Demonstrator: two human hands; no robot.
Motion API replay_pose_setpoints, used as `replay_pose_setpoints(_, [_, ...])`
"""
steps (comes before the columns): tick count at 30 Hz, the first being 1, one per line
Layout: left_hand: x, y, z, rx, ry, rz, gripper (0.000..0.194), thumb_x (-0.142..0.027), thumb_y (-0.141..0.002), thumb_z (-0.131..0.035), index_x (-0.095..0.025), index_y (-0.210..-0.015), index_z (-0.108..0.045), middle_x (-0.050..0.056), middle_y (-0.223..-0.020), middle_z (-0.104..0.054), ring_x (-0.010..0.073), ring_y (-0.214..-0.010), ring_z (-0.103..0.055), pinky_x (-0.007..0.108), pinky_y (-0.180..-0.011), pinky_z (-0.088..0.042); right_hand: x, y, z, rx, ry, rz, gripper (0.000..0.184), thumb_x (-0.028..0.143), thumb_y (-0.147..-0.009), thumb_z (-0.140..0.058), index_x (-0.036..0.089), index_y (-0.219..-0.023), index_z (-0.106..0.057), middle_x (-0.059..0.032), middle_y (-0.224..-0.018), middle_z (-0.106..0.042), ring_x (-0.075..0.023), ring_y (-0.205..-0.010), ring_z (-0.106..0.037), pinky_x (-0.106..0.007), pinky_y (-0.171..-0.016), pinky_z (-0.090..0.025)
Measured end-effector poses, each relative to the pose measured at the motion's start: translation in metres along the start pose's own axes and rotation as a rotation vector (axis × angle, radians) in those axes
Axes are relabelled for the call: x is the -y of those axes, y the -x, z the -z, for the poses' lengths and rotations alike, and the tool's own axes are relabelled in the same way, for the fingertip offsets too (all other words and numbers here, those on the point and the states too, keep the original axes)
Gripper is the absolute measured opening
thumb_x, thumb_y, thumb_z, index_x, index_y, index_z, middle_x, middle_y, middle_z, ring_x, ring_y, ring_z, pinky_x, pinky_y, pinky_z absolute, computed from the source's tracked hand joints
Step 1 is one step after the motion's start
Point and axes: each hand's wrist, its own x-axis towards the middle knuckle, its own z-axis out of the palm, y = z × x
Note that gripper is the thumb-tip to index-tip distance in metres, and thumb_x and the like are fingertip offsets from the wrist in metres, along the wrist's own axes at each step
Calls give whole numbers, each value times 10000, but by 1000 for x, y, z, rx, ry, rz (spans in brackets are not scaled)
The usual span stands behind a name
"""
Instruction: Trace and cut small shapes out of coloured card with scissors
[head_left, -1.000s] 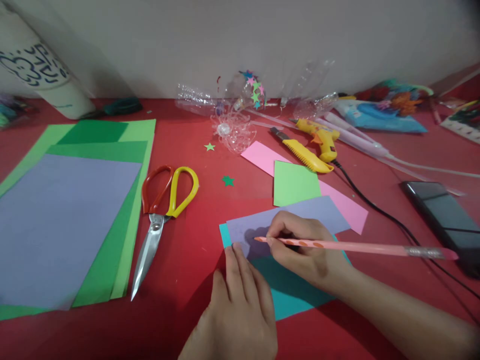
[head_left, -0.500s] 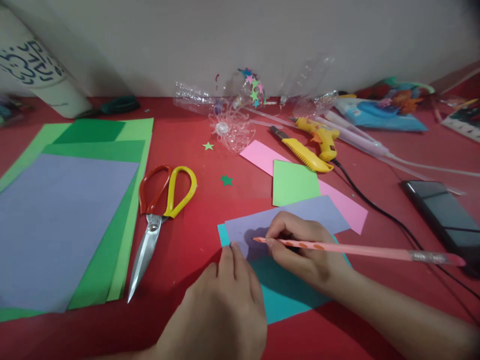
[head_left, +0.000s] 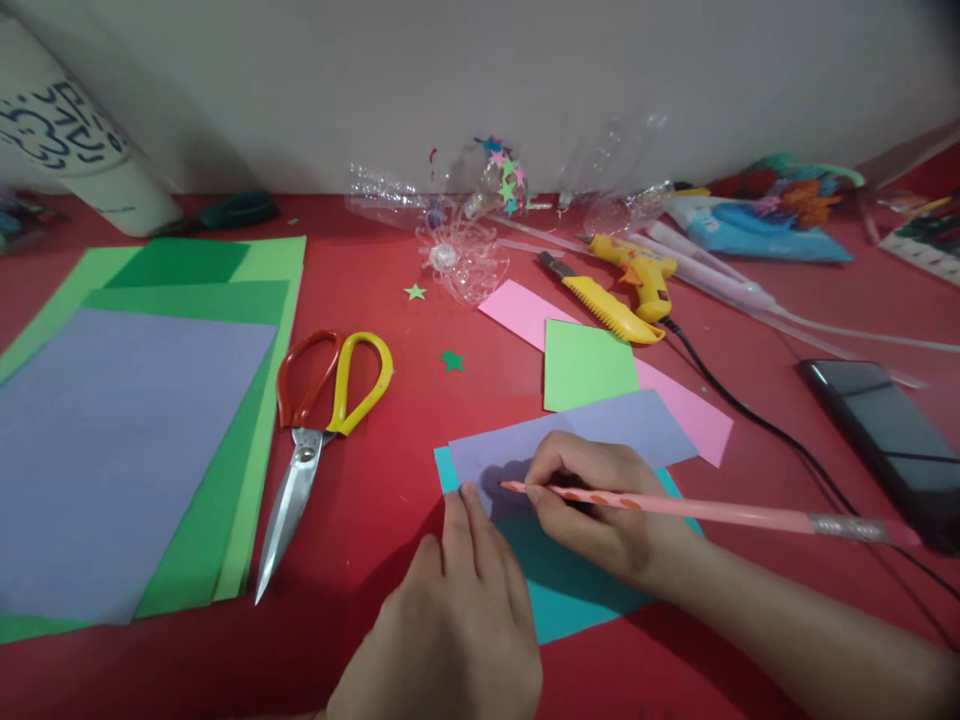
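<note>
My right hand (head_left: 600, 505) is closed round a pink pencil (head_left: 720, 512), whose tip rests on a lilac paper strip (head_left: 637, 425). That strip lies across a teal sheet (head_left: 570, 595) on the red table. My left hand (head_left: 450, 620) lies flat, fingers stretched out, with its fingertips pressing the near left corner of the lilac strip and the teal sheet. A light green square (head_left: 585, 365) and a pink strip (head_left: 694, 410) lie just beyond the lilac strip.
Scissors (head_left: 315, 430) with red and yellow handles lie left of my hands, beside a stack of lilac and green sheets (head_left: 135, 430). A yellow glue gun (head_left: 637, 270), a yellow knife (head_left: 607, 308), clear plastic scraps (head_left: 457, 255), a phone (head_left: 885, 430) and small paper stars (head_left: 452, 360) are farther back.
My right hand and the pencil tip shifted slightly left on the lilac strip. My left hand slid a little and still presses the paper's corner.
</note>
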Motion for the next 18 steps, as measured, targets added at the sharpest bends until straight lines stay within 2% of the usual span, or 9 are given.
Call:
replay_pose_setpoints(3, [-1,0,-2,-39,3,10,368,-9,-733,-418,-5,-969,-699,233,-968,-718,307,-871,-708,291,-556,-581,2,-1,0,2,2,32,122,119,-710,-459,202,-627,-490,35,-519,-568,-90,-450,-482,-180,-435,-326])
replay_pose_setpoints(9, [2,-1,2,5,-17,-11,386,-10,-722,-413,-17,-973,-705,227,-975,-718,302,-871,-709,266,-554,-565,3,-1,0,16,29,106,145,116,-725,-441,191,-622,-511,15,-495,-556,-95,-438,-484,-183,-439,-341])
replay_pose_setpoints(18, [-1,0,-4,-85,7,11,373,-25,-670,-425,0,-917,-704,244,-926,-722,319,-820,-715,267,-492,-539,2,0,-1,45,81,164,165,110,-732,-418,189,-630,-521,10,-480,-564,-100,-427,-491,-192,-437,-338])
